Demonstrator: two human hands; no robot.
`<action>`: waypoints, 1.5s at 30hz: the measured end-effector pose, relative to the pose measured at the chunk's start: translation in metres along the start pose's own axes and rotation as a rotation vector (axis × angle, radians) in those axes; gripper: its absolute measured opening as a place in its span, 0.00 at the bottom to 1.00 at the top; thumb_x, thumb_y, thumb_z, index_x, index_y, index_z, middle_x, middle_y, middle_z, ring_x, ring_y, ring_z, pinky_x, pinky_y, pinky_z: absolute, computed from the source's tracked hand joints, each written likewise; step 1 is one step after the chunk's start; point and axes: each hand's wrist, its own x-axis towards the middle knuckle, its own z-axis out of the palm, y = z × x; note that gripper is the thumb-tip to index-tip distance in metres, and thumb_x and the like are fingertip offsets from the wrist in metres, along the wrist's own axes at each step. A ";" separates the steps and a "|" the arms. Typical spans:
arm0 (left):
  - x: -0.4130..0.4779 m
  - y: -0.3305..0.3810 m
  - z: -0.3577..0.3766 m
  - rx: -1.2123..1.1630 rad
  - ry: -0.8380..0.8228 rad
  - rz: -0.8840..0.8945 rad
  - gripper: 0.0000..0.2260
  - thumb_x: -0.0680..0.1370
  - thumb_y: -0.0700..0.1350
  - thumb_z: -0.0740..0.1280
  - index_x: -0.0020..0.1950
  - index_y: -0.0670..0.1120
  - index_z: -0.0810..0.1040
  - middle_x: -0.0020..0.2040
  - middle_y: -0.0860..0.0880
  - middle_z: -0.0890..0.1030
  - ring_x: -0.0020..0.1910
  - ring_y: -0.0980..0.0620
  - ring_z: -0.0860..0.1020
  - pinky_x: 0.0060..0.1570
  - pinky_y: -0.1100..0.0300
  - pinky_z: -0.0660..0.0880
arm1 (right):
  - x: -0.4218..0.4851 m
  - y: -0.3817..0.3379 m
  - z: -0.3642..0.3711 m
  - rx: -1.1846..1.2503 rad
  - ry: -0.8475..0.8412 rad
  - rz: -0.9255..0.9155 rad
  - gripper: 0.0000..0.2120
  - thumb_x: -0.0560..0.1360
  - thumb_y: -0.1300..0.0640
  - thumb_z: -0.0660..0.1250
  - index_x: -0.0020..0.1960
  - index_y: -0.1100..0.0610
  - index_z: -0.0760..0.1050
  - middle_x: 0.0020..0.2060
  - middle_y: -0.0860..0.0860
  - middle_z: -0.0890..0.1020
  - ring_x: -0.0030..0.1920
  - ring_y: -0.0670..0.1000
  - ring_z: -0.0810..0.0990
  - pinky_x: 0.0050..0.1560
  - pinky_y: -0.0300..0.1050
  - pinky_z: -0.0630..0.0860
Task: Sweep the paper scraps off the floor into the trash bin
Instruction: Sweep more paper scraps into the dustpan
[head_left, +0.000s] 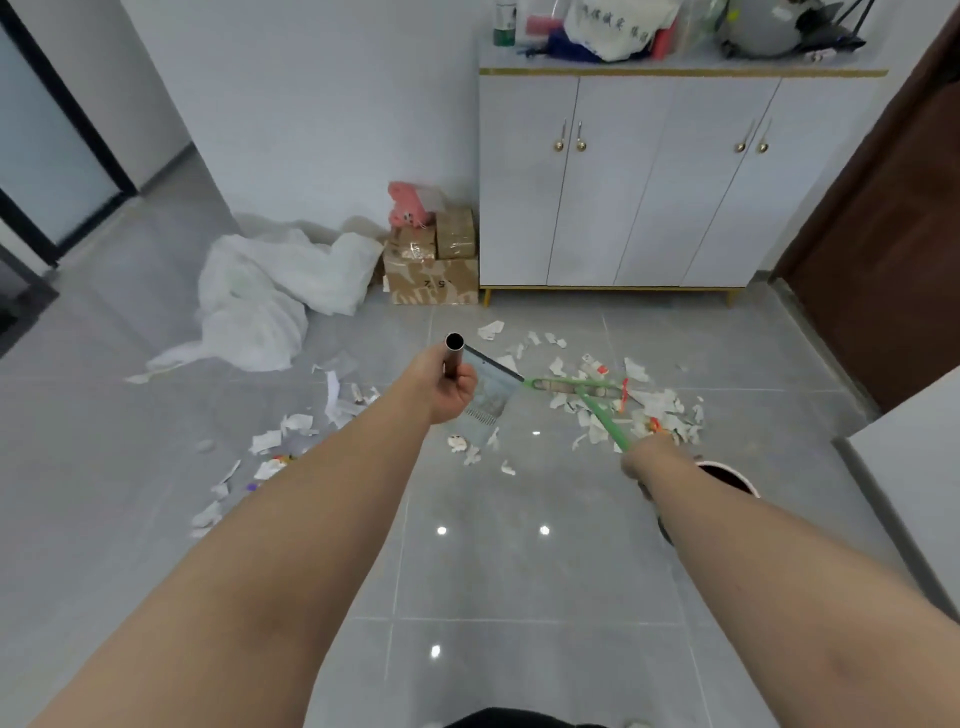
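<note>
My left hand (451, 387) grips the metal tube handle (454, 349) of a grey dustpan (491, 395), whose pan stands on the floor just beyond the hand. My right hand (652, 460) holds the green handle (605, 421) of a broom, its head (576, 387) lying among white paper scraps (660, 410). More scraps (280, 441) are scattered on the tiles to the left. A dark round trash bin (727, 475) shows partly behind my right forearm.
A white cabinet (649, 182) stands against the back wall with cardboard boxes (431, 260) and a crumpled white sheet (270, 296) to its left. A brown door (883, 260) is at right. A white furniture edge (909, 467) juts in at right.
</note>
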 end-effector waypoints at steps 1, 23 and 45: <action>-0.002 0.008 -0.015 -0.001 0.008 -0.004 0.21 0.82 0.43 0.55 0.27 0.45 0.66 0.19 0.50 0.66 0.14 0.56 0.66 0.14 0.71 0.61 | -0.004 -0.015 0.011 0.039 -0.039 -0.004 0.16 0.78 0.60 0.58 0.64 0.63 0.69 0.41 0.57 0.72 0.44 0.54 0.72 0.40 0.44 0.68; 0.058 0.158 -0.250 0.121 0.202 -0.086 0.11 0.81 0.47 0.53 0.43 0.44 0.70 0.26 0.48 0.67 0.18 0.55 0.67 0.19 0.72 0.62 | -0.017 -0.304 0.175 0.057 -0.269 -0.158 0.13 0.77 0.64 0.55 0.61 0.63 0.67 0.31 0.58 0.69 0.27 0.52 0.67 0.28 0.41 0.64; 0.030 0.268 -0.489 1.166 0.518 0.153 0.11 0.77 0.50 0.63 0.40 0.44 0.77 0.36 0.48 0.78 0.35 0.47 0.75 0.43 0.54 0.77 | -0.136 -0.476 0.315 -0.152 -0.257 -0.248 0.03 0.77 0.64 0.58 0.50 0.62 0.66 0.33 0.55 0.68 0.29 0.51 0.67 0.28 0.41 0.64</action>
